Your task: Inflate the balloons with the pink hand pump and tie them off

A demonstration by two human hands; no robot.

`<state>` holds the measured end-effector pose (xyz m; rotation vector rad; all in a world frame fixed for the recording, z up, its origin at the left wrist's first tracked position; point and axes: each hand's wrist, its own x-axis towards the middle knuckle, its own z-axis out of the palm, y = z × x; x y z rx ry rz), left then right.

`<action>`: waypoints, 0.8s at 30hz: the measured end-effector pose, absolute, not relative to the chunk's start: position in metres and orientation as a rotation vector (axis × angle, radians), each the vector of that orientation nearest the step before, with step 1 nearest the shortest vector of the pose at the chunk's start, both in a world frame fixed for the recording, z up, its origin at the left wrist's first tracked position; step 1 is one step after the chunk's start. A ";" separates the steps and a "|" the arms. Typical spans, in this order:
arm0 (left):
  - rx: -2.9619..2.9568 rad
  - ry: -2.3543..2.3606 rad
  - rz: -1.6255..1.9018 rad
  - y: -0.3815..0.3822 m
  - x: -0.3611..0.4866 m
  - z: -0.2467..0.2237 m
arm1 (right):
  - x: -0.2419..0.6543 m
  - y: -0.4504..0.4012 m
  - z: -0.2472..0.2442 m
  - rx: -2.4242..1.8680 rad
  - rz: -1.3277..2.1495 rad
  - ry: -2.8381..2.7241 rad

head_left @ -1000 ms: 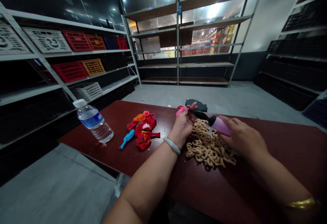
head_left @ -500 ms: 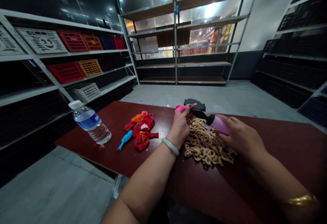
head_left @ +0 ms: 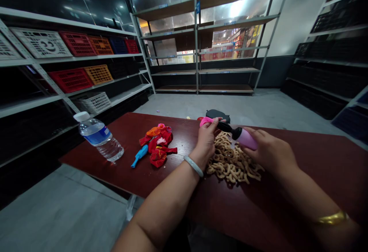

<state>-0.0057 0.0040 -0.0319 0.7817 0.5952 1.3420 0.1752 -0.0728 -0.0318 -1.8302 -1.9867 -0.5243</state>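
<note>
My left hand (head_left: pixel 207 137) pinches a pink balloon (head_left: pixel 206 121) where it meets the black nozzle of a balloon pump (head_left: pixel 247 139). The pump has a pink-purple body, and my right hand (head_left: pixel 270 150) is wrapped round it. Below both hands lies a heap of tan ring-shaped and curled pieces (head_left: pixel 234 165) on the dark red table (head_left: pixel 184 181). To the left rests a pile of limp balloons (head_left: pixel 159 144), mostly red and orange, with a blue balloon (head_left: pixel 140 155) at its near side. The neck of the pink balloon is hidden by my fingers.
A capped water bottle (head_left: pixel 100 137) stands at the table's left end. Just past the far edge is a dark grey object (head_left: pixel 217 115). Metal shelving (head_left: pixel 196 45) stands beyond, and coloured crates (head_left: pixel 71 80) fill a rack on the left.
The pink balloon shows slightly more and sits a little farther right, with my left hand shifted the same way. My right hand keeps its hold on the pump. The view has tilted slightly.
</note>
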 end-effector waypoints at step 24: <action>0.668 0.255 1.349 0.001 -0.012 -0.016 | 0.172 -0.072 -0.036 -1.715 -0.373 -1.975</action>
